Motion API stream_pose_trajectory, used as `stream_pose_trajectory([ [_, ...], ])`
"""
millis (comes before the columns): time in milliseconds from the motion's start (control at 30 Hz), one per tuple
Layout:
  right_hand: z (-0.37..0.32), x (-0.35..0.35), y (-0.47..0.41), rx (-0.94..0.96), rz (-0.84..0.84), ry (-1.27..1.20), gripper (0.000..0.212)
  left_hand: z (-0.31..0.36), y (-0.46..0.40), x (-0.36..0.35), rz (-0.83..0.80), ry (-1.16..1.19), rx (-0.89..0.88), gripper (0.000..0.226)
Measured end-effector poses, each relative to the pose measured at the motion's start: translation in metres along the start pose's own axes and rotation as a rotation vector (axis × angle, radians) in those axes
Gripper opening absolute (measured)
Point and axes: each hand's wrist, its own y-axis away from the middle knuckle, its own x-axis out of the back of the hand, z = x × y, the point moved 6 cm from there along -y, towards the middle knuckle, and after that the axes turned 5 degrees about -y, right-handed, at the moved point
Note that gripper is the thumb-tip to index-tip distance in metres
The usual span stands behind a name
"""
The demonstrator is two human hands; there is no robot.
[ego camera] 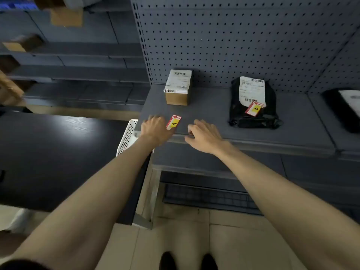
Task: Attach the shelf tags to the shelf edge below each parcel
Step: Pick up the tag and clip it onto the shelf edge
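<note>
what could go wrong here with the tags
The A tag lies loose on the shelf by the left hand and could slide off the front edge. The second tag rests on the black bag, not the edge, and may get forgotten.

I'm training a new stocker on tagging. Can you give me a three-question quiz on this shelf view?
1. True or false: the tag marked A is already fixed to the shelf edge.
2. Where is the second tag? a) on the black bag parcel b) on the cardboard box parcel c) in the white basket
3. Which hand is at the tag marked A?

Key: 1. False, it is on the shelf top by the left hand. 2. a. 3. The left hand; the right hand is at the shelf edge.
</note>
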Motion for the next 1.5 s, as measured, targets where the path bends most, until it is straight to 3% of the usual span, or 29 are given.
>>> stream_pose_trajectory([
  [167, 0.004, -0.002, -0.022, -0.036, 0.097, 0.008, 0.03, -0.001, -0.029, -0.021, -0.072, -0.023, 0.096, 0.06],
  [400, 0.009, -0.005, -0.039, -0.08, 0.116, 0.012, 0.026, 0.0, -0.054, -0.026, -0.167, 0.162, 0.095, 0.045],
  [533, 0.013, 0.001, -0.047, -0.075, 0.105, -0.01, 0.035, -0.002, -0.055, -0.017, -0.09, 0.377, 0.006, 0.021],
  [733, 0.012, 0.017, -0.045, -0.073, 0.11, -0.233, 0.044, -0.009, -0.046, 0.003, -0.12, 0.569, -0.185, 0.015],
  [867, 0.007, 0.019, -0.036, -0.118, 0.116, -0.327, 0.009, -0.014, -0.035, 0.008, -0.144, 0.619, -0.231, 0.015],
  [933, 0.004, 0.017, -0.032, -0.138, 0.116, -0.382, 0.008, -0.015, -0.03, 0.007, -0.155, 0.638, -0.247, 0.014],
  [1100, -0.007, 0.004, -0.025, -0.134, 0.069, -0.439, 0.01, -0.023, -0.01, -0.003, -0.134, 0.583, -0.303, 0.012],
  [1300, -0.008, 0.0, -0.024, -0.139, 0.128, -0.429, 0.009, -0.044, 0.01, -0.018, -0.04, 0.356, -0.297, 0.024],
  [1500, -0.008, -0.003, -0.024, -0.152, 0.16, -0.39, 0.012, -0.049, 0.015, -0.024, 0.021, 0.375, -0.317, 0.025],
])
